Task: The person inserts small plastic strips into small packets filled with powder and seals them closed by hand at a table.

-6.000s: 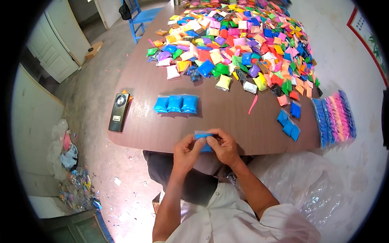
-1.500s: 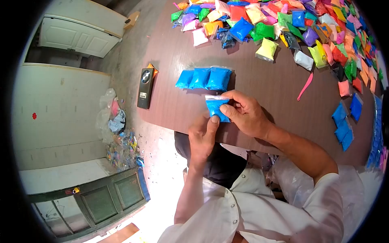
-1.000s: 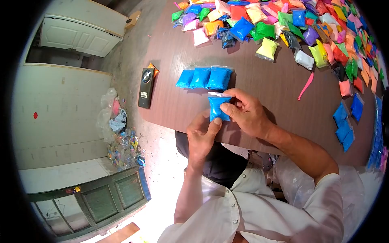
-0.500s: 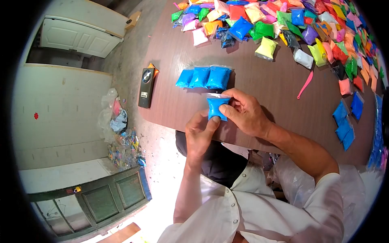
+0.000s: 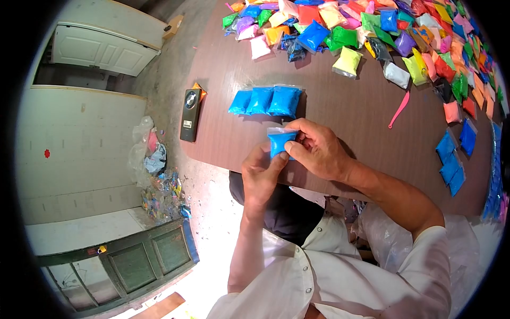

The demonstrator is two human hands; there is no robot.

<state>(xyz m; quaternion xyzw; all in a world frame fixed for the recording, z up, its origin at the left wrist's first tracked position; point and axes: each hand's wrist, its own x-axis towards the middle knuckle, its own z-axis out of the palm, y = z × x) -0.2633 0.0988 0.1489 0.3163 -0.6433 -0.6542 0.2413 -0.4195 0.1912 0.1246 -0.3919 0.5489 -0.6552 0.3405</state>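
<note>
Between my two hands is a small clear packet filled with blue stuff [image 5: 279,142], held just above the table's near edge. My left hand [image 5: 260,173] grips its lower left part, thumb on the front. My right hand [image 5: 319,150] pinches its right side with thumb and fingers. The packet's clear top strip shows above the blue. Just beyond, three similar blue packets [image 5: 261,101] lie side by side in an overlapping row.
A dark phone [image 5: 189,116] lies on the brown table [image 5: 223,143] at the left, on an orange packet. Many coloured packets [image 5: 345,40] are heaped along the far side. A pink plastic stick [image 5: 399,110] and more blue packets [image 5: 450,165] lie to the right.
Both hands still hold the blue packet, which has shifted slightly left and tilted a little. My right hand's fingers have moved slightly on it. The row of packets stays put.
</note>
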